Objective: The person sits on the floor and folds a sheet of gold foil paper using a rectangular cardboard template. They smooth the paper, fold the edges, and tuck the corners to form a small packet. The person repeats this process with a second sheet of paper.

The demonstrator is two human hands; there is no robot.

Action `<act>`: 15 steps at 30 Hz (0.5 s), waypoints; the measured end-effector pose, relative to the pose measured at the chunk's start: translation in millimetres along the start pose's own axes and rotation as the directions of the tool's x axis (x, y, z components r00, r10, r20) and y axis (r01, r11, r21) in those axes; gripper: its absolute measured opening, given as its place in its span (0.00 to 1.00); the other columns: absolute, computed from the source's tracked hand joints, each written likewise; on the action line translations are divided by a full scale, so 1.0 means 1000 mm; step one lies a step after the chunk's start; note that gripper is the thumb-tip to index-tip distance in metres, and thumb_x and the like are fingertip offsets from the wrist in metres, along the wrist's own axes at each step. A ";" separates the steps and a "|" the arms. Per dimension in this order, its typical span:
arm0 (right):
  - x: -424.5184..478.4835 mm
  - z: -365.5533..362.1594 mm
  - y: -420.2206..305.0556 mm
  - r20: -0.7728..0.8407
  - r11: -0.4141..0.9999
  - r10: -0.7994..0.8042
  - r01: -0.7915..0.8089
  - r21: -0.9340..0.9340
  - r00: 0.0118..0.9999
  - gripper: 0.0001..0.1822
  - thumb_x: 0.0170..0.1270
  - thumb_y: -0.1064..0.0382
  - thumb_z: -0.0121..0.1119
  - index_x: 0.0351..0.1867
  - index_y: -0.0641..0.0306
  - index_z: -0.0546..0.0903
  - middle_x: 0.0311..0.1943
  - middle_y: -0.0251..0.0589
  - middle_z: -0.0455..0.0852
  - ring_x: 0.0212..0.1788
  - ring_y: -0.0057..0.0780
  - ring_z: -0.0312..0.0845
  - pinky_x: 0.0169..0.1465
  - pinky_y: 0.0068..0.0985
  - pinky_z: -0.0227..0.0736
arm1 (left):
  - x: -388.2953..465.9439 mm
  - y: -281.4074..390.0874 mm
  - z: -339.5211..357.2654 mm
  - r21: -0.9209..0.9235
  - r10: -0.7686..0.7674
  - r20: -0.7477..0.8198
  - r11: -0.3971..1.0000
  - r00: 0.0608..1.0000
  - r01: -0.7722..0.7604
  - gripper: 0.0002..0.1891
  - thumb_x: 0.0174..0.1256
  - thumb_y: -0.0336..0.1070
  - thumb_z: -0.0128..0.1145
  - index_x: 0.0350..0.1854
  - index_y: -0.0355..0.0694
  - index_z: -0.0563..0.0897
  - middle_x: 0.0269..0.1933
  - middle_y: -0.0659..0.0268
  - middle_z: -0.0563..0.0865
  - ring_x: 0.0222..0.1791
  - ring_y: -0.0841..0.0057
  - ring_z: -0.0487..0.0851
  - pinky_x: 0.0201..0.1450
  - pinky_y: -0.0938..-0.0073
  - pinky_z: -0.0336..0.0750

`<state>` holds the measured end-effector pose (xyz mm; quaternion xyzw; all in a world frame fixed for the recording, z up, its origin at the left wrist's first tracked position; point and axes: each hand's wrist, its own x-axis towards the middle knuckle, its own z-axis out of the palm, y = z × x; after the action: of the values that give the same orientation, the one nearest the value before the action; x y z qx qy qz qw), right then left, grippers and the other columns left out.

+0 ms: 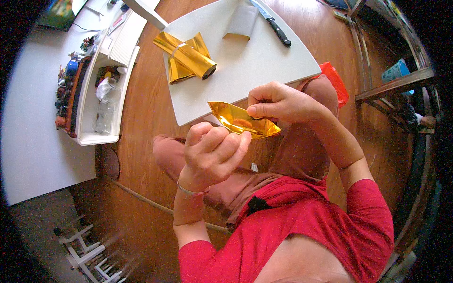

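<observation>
A folded piece of shiny gold foil paper (pixel 231 115), shaped like a shallow boat with pointed ends, is held between my hands above my lap, by the table's near edge. My left hand (pixel 212 152) grips its lower edge, the fingers curled and partly hiding it. From the upper right, my right hand (pixel 277 100) pinches the other long edge between thumb and fingers. On the white table (pixel 244 74) ahead lies a banded roll of gold foil paper (pixel 191 56) on top of flat gold sheets (pixel 178 72). A silvery-grey sheet (pixel 242 21) curls farther back.
A black-handled knife (pixel 279 32) lies at the table's right side. On the left, a white bin (pixel 118 116) with plastic items stands on a white desk (pixel 39 141). A red plastic bag (pixel 334 83) is beyond my right knee. A metal-framed rack (pixel 396 85) stands at right.
</observation>
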<state>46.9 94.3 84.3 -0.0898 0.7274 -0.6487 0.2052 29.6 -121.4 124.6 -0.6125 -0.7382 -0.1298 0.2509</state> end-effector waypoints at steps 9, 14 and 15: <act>0.009 -0.003 0.023 -0.001 0.983 0.094 -0.093 0.161 0.996 0.14 0.63 0.54 0.54 0.30 0.64 0.79 0.22 0.27 0.76 0.24 0.14 0.67 0.26 0.15 0.62 | -0.007 0.000 0.018 0.061 0.053 -0.101 0.997 0.994 -0.047 0.09 0.44 0.33 0.59 0.31 0.41 0.83 0.25 0.75 0.75 0.28 0.82 0.73 0.35 0.76 0.67; -0.011 -0.018 0.004 -0.173 0.958 -0.259 0.276 0.083 0.950 0.14 0.57 0.58 0.60 0.40 0.65 0.80 0.31 0.31 0.78 0.33 0.17 0.69 0.34 0.17 0.65 | -0.009 -0.004 0.025 0.026 -0.020 -0.119 0.999 0.993 0.023 0.09 0.42 0.32 0.58 0.29 0.41 0.82 0.24 0.73 0.75 0.27 0.79 0.74 0.34 0.75 0.67; -0.013 -0.019 0.004 -0.139 0.914 -0.396 0.405 0.038 0.908 0.14 0.54 0.60 0.62 0.41 0.65 0.80 0.32 0.33 0.78 0.34 0.19 0.70 0.35 0.18 0.67 | -0.008 -0.005 0.026 0.019 -0.035 -0.110 0.999 0.993 0.038 0.08 0.42 0.32 0.58 0.29 0.41 0.82 0.24 0.72 0.75 0.26 0.79 0.73 0.33 0.75 0.67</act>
<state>50.8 117.3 84.1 -0.1884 0.6833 -0.7051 0.0236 20.7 -116.2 99.5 -0.5883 -0.7357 -0.1603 0.2951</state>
